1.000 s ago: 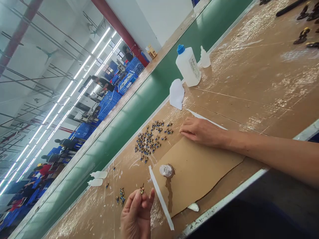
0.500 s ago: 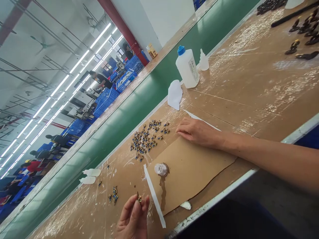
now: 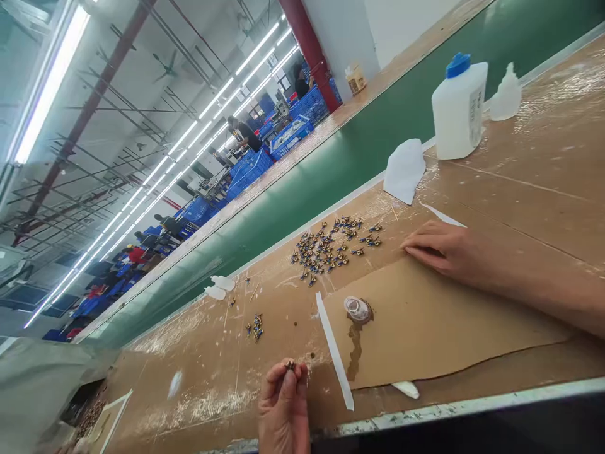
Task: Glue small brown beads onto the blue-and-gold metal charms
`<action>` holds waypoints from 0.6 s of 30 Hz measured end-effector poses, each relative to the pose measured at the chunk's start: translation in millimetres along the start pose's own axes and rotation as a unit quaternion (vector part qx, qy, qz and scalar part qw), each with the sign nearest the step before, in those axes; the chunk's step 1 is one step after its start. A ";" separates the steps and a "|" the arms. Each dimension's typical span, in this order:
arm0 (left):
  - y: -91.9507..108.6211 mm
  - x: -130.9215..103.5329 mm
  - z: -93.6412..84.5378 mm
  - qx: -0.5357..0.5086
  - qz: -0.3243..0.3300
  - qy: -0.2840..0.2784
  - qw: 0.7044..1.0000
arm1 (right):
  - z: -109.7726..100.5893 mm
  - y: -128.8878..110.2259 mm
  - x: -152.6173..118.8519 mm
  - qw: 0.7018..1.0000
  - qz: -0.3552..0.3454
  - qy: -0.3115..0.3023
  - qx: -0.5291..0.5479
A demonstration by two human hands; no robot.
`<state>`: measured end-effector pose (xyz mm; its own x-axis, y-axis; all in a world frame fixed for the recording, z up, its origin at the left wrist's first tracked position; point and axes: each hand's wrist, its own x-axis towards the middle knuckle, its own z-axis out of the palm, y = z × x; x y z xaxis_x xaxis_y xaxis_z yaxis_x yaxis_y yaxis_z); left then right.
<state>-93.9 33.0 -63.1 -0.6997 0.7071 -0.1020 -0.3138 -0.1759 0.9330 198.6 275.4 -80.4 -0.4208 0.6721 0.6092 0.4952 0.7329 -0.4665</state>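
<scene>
My left hand (image 3: 286, 403) is closed at the table's near side, pinching a small dark part (image 3: 290, 365) between thumb and fingertips. Its exact kind is too small to make out. My right hand (image 3: 437, 246) rests at the far edge of a brown cardboard sheet (image 3: 425, 315), fingers pressed together; anything between them is hidden. Left of it lies a loose pile of small blue-and-gold parts (image 3: 326, 249). A smaller cluster of similar parts (image 3: 256, 328) is farther left. On the cardboard stands a small clear cup (image 3: 358, 309) beside a dark wet streak.
A white bottle with a blue cap (image 3: 457, 113), a small squeeze bottle (image 3: 507, 98) and a piece of white paper (image 3: 405, 170) are at the back right. Two small white bottles (image 3: 218, 287) lie at left. A green belt (image 3: 302, 183) runs behind. People work in the distance.
My view has swung left, so the table appears shifted right. The part in my left hand has turned; its upright thin tip no longer shows. My right hand stays by the cardboard's far edge.
</scene>
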 end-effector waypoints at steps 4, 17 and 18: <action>-5.9 2.1 -7.2 -0.015 -0.009 0.002 1.000 | 2.3 5.1 -1.1 0.999 -0.026 -0.025 -0.010; -4.0 -8.5 3.4 -0.019 -0.037 0.063 0.997 | 3.2 8.2 -2.3 0.998 -0.020 -0.042 -0.034; -0.9 -4.4 -0.5 0.007 -0.024 0.058 0.998 | 3.6 8.7 -2.4 0.998 -0.019 -0.042 -0.035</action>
<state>-90.8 29.7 -63.7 -0.7542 0.6297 -0.1861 -0.3407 -0.1330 0.9307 201.2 280.6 -88.3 -0.5018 0.6524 0.5679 0.5279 0.7511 -0.3964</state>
